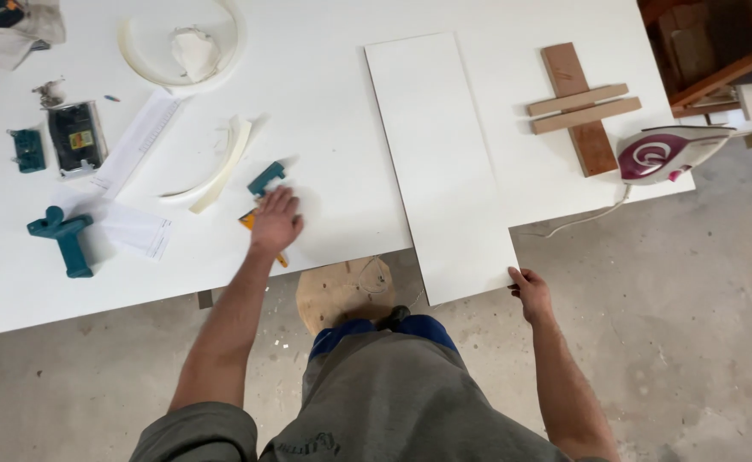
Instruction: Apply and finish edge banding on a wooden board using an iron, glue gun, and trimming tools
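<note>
**Hands split between the small tools and the white panel**

Left hand (276, 218) lies flat, fingers spread, over a yellow-handled tool (250, 221) on the white bench (333, 94), just below a small teal trimmer (266, 178); whether it has closed on anything I cannot tell, since the palm hides what is under it. Right hand (530, 291) pinches the near corner of the long white panel (437, 154), which lies lengthwise on the bench with its near end overhanging the front edge.

As a judgement: the work looks to be in an early stage. The panel is laid out and steadied, but no banding sits against its edges. Strips of pale edge banding (222, 167) lie loose to the left, and a coil of it (183, 43) rests at the far side. The clothes iron (671, 152) stands at the bench's right edge, well apart from the panel, beside crossed wooden slats (581, 107). A larger teal tool (63, 238) lies untouched at the left.
</note>
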